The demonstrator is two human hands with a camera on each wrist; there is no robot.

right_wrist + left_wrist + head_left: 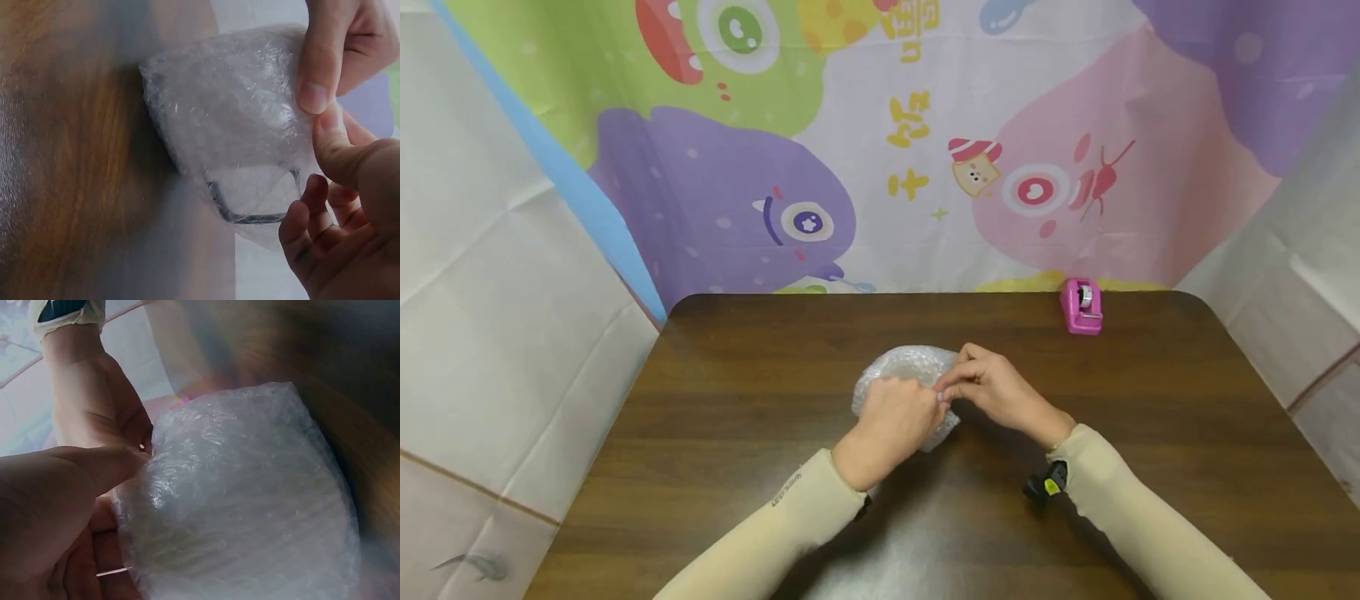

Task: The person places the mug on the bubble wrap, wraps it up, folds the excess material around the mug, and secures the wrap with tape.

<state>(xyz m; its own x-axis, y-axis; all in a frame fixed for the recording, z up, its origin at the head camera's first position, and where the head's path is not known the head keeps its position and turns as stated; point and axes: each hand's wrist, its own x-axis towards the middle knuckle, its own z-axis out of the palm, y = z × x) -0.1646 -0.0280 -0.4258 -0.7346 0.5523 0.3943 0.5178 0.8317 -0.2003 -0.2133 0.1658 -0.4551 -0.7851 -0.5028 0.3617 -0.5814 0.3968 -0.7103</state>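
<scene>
A rounded bundle in clear bubble wrap [910, 358] is held above the brown table, between the two hands. The left hand [891, 425] grips its near side, the thumb on the wrap and the fingers behind it in the left wrist view. At the right edge, the right hand [992, 387] pinches the wrap with thumb and forefinger, close to the left thumb. In the right wrist view its other fingers curl loosely beside the bundle [231, 106]. A dark curved line shows through the wrap there; what is inside cannot be made out.
A pink tape dispenser [1082, 307] stands at the table's back right edge. Behind the table [760, 358] hangs a curtain [910, 242] with cartoon monsters. Pale sheets [512, 292] flank both sides.
</scene>
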